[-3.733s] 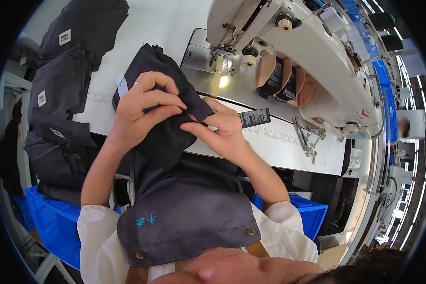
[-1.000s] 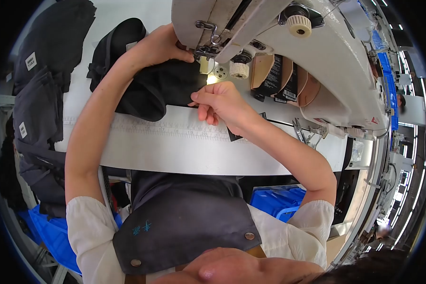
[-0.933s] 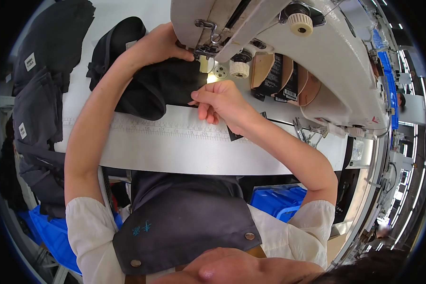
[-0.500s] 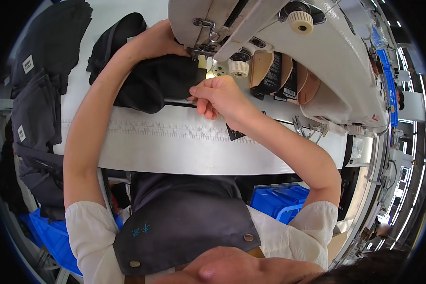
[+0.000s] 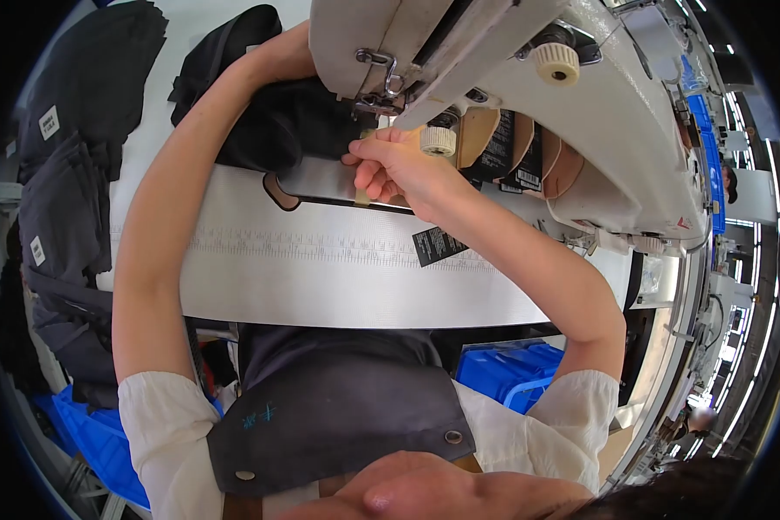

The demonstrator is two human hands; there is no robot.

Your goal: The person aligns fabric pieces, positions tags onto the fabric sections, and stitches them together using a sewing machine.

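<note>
A bunched piece of black fabric (image 5: 290,121) lies on the bed of the sewing machine (image 5: 347,43), its right end by the presser foot. My left hand (image 5: 293,54) reaches over the far side of the fabric; its fingers are hidden behind the machine head. At the fabric's near right corner, my right hand (image 5: 403,169) is closed, with thumb and forefinger pinched on the edge just in front of the needle area. The other fingers of that hand are curled. Below the right wrist, a black printed label (image 5: 438,246) lies on the table.
Dark grey fabric pieces (image 5: 82,95) with white labels are piled along the left edge. Cards with black labels (image 5: 529,152) stand under the machine arm. A printed ruler scale (image 5: 321,247) crosses the white table. Blue bins (image 5: 507,368) sit below it.
The black fabric has shifted away from me, uncovering the metal bed and a slot at its left end. Both hands have moved slightly farther away with it.
</note>
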